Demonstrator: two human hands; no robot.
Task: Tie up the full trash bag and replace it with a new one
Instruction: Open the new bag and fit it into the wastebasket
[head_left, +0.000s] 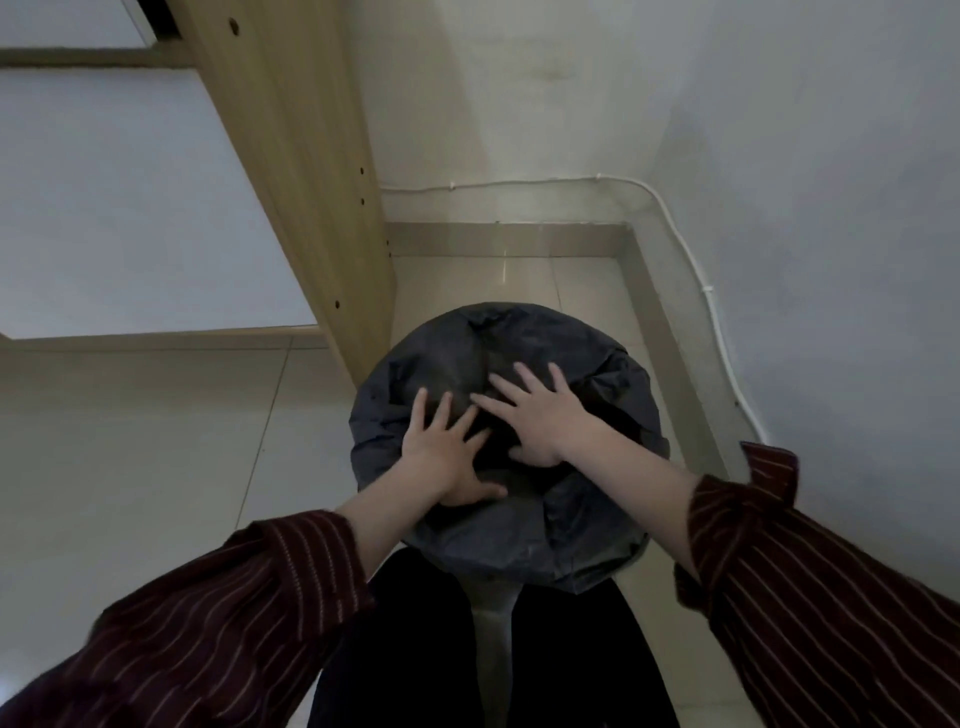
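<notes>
A round trash bin stands on the floor below me, lined with a dark grey trash bag (571, 540) whose plastic is folded over the rim. Both my hands reach down into the bag's mouth with fingers spread. My left hand (447, 457) lies flat on the near left of the plastic. My right hand (540, 415) lies flat beside it, a little farther in. Neither hand grips anything. The bin's own wall is hidden under the bag, and I cannot see what is inside.
A wooden cabinet side (311, 171) rises just left of the bin. White walls meet in a corner behind it, with a thin white cable (711, 306) along the right wall. Pale floor tiles (156, 441) spread to the left. My dark trouser legs (415, 649) are below.
</notes>
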